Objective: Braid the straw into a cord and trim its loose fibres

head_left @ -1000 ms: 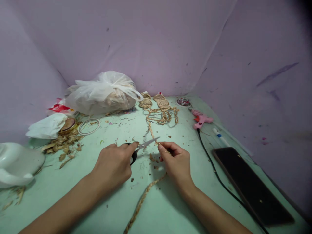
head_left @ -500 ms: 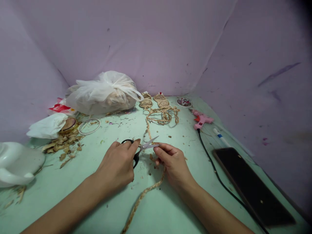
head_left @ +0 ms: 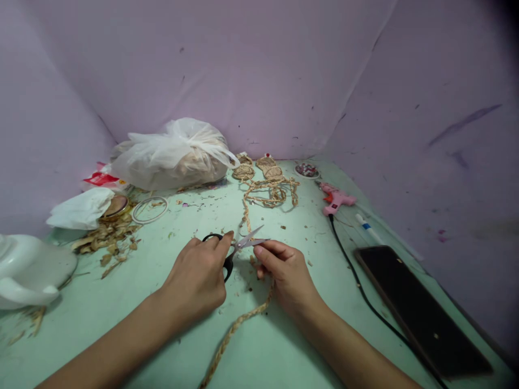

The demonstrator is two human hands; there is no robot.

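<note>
My left hand (head_left: 199,268) grips a pair of black-handled scissors (head_left: 240,245), its fingers in the loops. The blades are spread and point right, close to the fingertips of my right hand (head_left: 287,274). That hand is closed in a pinch on a braided straw-coloured cord (head_left: 243,317), which runs down from it to the bottom edge. Beyond the blades, more of the braid lies in loose loops (head_left: 272,194) on the green table. My right fingers partly hide where the cord meets the blades.
A stuffed white plastic bag (head_left: 174,156) sits at the back left, beside two small woven sole shapes (head_left: 269,168). On the right lie a pink glue gun (head_left: 336,198), its black cable, a marker (head_left: 367,227) and a dark phone (head_left: 421,308). Dry scraps (head_left: 103,240) litter the left.
Both hands stay in nearly the same place. The scissors and right fingertips have shifted very slightly, with the blades still apart; the view has moved a touch.
</note>
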